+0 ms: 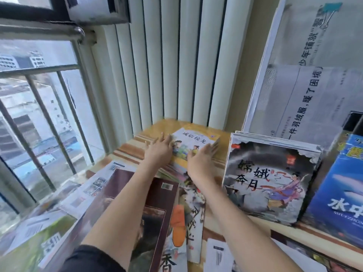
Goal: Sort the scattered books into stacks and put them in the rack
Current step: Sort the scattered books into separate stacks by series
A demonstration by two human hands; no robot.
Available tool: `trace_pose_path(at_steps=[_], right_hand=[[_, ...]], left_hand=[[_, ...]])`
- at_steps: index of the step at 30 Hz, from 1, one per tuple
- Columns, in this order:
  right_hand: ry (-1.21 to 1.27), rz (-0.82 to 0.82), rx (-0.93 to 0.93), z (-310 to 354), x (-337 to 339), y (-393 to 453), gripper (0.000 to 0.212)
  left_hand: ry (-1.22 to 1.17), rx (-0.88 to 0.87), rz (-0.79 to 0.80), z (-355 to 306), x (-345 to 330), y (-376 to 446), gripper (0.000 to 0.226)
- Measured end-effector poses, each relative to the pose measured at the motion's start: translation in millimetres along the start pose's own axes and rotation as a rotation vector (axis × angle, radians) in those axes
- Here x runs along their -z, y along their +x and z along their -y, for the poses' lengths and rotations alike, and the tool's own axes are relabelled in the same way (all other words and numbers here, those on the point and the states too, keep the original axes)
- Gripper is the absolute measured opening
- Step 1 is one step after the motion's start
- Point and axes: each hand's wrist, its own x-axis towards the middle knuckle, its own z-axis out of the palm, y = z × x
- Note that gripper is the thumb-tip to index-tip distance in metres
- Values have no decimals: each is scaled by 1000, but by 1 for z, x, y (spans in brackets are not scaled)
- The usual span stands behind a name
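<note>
A: so what are the fingers doing?
B: straight and relaxed, left hand (160, 149) and right hand (200, 160) pressing either side of a yellow picture-book stack (193, 143) on the wooden table (125, 149), window corner. Loose books (157, 218) nearer.

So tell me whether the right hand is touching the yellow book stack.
Touching. The head view shows the right hand laid against the stack's right edge, with no gap between them.

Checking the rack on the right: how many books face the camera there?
2 face out: the grey moon-goddess picture book, with more spines stacked behind it, and the blue book at the right edge, partly cut off. Others may be hidden.
</note>
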Motion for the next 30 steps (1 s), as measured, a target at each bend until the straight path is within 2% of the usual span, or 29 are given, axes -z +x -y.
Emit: trace_pose_path(at_steps=[4,7,9,12,16,18,20,22,24,27,30], right_hand=[[33,20,-43,2,-1,-1,65],[46,64,4,-4,5,-15,65],[29,102,67,-6,9,-31,67],[48,197,226,-8,25,-60,61],[145,413,385,-39,72,-108,32],[175,421,352,-74,99,-132,26],[119,334,289,-114,124,-155,25],[-82,263,177,-152,140,-174,35],[-331,299,80,-177,145,-195,50],[-364,404,99,-193,141,-223,56],[-307,395,188,-200,143,-236,54]], left_hand=[[69,61,1,-10,11,-9,51],[194,162,-172,-27,14,-35,54],[164,147,-260,-36,7,-60,64],[33,143,-166,-47,4,-100,70],[-14,16,-53,-59,14,-170,71],[-57,-100,0,-71,9,-211,62],[-79,-189,64,-85,-5,-249,53],[-5,-227,92,-99,-21,-278,61],[-10,-228,68,-109,-31,-292,63],[-239,-235,73,-121,-25,-301,55],[-729,-97,208,-122,-10,-307,54]])
